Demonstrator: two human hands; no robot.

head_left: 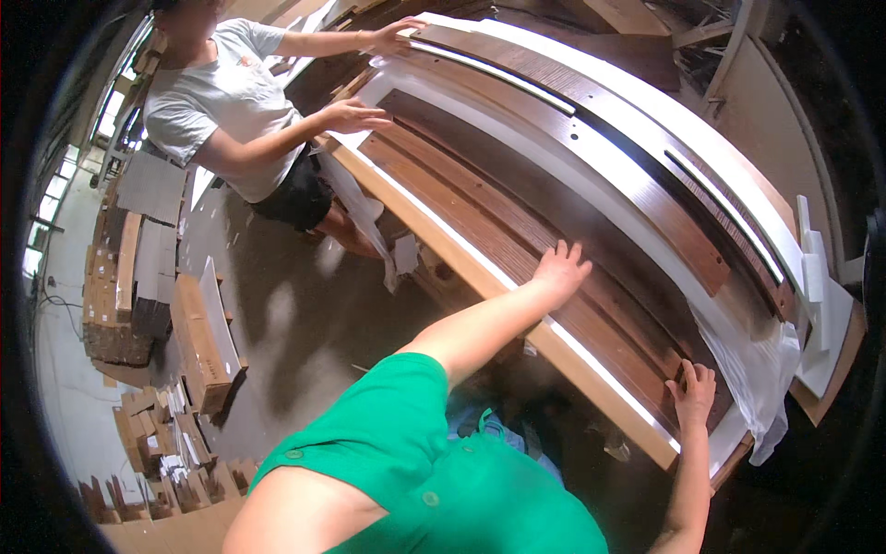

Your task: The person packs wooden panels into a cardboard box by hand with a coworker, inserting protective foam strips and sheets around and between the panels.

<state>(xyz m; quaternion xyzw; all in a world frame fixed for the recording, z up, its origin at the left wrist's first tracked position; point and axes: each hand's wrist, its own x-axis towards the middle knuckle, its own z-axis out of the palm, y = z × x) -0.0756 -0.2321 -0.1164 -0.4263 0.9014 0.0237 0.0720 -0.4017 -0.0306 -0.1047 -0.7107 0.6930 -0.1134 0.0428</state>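
Left hand loosely open, right hand half-curled at four o'clock, its grip unclear: uneven pressure might skew the brown panel!

- The head camera is looking steeply down from the wearer's head, with the green garment filling the lower middle from close up.
- It is facing forward over the long box, keeping the left hand right of centre and the right hand farther right and lower.
- Its wide fisheye lens is bending the box's long edges and leaving a dark rim around the view.
- It is also taking in the co-worker, farther off at upper left, and the floor.
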